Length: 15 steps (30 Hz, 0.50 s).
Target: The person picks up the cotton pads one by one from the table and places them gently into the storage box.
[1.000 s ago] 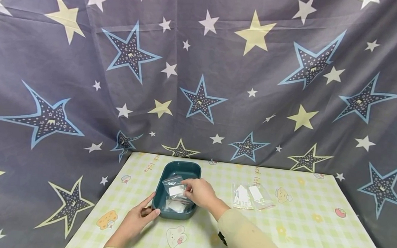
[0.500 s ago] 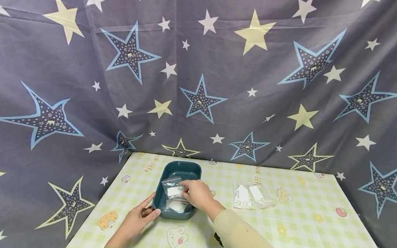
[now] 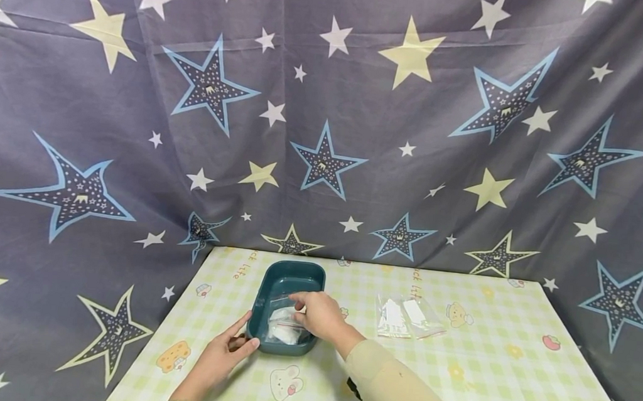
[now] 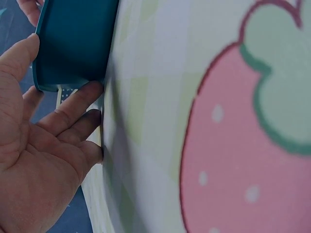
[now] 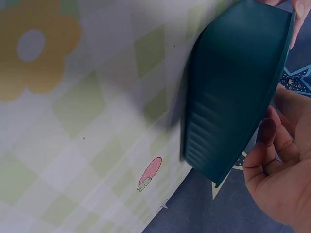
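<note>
A dark green rectangular box (image 3: 296, 271) stands on the table. My left hand (image 3: 220, 355) is at its near left corner, thumb on the near side and fingers along the left wall. The left wrist view shows this hand (image 4: 48, 141) with its fingertips against the outer wall. Above the box's right side is my right hand (image 3: 321, 314), fingers loosely bent and pointing inward. Beneath its fingertips, small clear zip bags with white contents (image 3: 286, 334) lie overlapping in the near half. In the right wrist view the wall hides the bags from this hand (image 5: 282, 155).
To the right, two more clear bags holding white pieces (image 3: 393, 319) lie flat on the table. A green-and-white checked cloth (image 3: 490, 365) covers the tabletop. A dark curtain with stars (image 3: 329, 100) hangs behind the table.
The bag under my right hand has gone from being pinched and tilted up to lying lower, against the other bags in the box. My left hand has stayed at the corner.
</note>
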Available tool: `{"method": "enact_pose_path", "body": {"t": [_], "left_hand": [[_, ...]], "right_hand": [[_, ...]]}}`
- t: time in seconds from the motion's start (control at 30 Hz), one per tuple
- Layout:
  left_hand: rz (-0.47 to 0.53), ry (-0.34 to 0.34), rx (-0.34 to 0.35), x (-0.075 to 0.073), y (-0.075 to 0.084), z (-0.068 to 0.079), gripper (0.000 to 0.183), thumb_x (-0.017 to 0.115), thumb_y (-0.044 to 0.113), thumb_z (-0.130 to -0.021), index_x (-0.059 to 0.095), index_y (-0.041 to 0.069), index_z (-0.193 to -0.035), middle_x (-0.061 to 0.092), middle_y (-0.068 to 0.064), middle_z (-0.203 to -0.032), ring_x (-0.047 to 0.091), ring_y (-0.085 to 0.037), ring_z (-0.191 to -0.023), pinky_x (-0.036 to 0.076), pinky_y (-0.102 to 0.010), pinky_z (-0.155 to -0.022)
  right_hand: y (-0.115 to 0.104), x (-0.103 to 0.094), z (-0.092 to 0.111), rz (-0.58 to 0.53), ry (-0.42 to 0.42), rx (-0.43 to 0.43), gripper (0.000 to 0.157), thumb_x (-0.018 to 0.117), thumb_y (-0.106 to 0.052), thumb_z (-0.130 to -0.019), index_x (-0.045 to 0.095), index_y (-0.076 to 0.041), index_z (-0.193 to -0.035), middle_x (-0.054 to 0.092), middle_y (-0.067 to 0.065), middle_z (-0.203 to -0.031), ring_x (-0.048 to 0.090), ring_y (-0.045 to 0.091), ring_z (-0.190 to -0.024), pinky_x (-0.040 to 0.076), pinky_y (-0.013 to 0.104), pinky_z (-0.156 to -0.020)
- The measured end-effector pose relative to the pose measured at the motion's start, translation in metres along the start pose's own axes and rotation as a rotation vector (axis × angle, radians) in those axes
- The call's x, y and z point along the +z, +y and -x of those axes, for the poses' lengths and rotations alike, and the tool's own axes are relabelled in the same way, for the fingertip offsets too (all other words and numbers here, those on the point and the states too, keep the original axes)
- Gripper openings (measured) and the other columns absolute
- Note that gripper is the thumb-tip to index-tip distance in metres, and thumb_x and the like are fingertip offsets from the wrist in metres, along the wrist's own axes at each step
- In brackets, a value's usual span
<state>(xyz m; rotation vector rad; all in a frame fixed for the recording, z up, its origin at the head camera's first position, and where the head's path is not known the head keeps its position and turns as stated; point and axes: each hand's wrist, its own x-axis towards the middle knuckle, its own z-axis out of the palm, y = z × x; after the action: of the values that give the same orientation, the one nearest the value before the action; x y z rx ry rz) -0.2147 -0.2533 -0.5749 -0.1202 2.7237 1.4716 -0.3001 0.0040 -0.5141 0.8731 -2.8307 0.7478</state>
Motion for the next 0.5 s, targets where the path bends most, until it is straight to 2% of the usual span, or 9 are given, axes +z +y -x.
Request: {"method": "enact_pose_path", "body": {"t": [0.23,0.5], "left_hand": [[-0.007,-0.006,-0.008,0.0,-0.0005,-0.002,0.078,0.076,0.05,-0.098,0.041,0.036,-0.166,0.075,-0.021,-0.133,0.069,-0.037,-0.131,0.056,-0.055,-0.108],[-0.018,-0.01,-0.005,-0.0003,-0.0021,-0.0033,0.078,0.075,0.051,-0.098,0.04,0.035,-0.167,0.076,-0.019,-0.131,0.069,-0.037,-0.13,0.053,-0.059,-0.111]], "right_hand": [[-0.0018,-0.0031,0.0016,-0.011,0.002,-0.001,0.04,0.083,-0.023,-0.096,0.076,-0.02,-0.134,0.082,-0.004,-0.105,0.075,0.013,-0.094,0.061,0.033,-0.082],[0.0025,-0.0092,0.0056,-0.057,0.018,0.018,0.041,0.082,-0.024,-0.096,0.075,-0.018,-0.136,0.082,0.0,-0.11,0.075,0.015,-0.092,0.059,0.033,-0.078]]}}
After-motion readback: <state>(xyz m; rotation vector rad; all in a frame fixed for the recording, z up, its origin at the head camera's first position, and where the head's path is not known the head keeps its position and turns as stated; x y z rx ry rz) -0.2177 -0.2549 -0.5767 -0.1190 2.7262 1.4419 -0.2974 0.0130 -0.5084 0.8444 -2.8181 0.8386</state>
